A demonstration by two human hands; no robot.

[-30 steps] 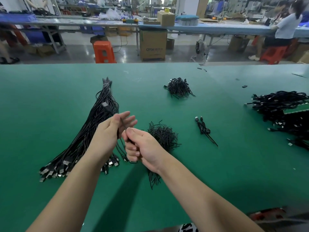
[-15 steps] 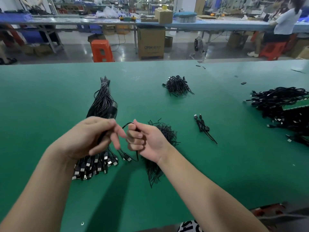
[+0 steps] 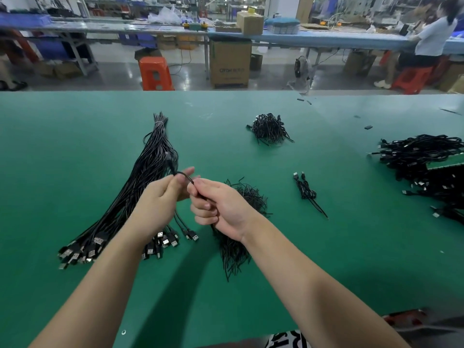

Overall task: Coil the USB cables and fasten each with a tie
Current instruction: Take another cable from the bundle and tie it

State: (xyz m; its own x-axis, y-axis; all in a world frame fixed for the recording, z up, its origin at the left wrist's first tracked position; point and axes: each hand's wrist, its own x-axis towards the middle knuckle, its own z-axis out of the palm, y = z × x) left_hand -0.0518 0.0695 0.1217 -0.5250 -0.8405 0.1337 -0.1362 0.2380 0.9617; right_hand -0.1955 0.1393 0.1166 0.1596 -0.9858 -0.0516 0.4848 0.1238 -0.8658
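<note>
Over the green table [image 3: 75,146] my left hand [image 3: 160,199] and my right hand [image 3: 221,207] both pinch one black USB cable [image 3: 184,175], which arches between the fingertips; its plugs hang down near the table at the cable's lower end [image 3: 192,236]. A long bundle of straight black USB cables [image 3: 148,177] lies under and left of my left hand. A heap of thin black ties [image 3: 236,237] lies beneath my right hand. One coiled, tied cable [image 3: 305,188] lies to the right.
A second heap of ties [image 3: 270,129] sits farther back. A large pile of black cables [image 3: 426,162] fills the right edge. Beyond the table stand an orange stool [image 3: 155,74], a cardboard box [image 3: 229,62] and a seated person [image 3: 431,38].
Both hands have risen slightly and drawn the cable into a short arch between them. My left hand turned from over the cable bundle to face the right hand.
</note>
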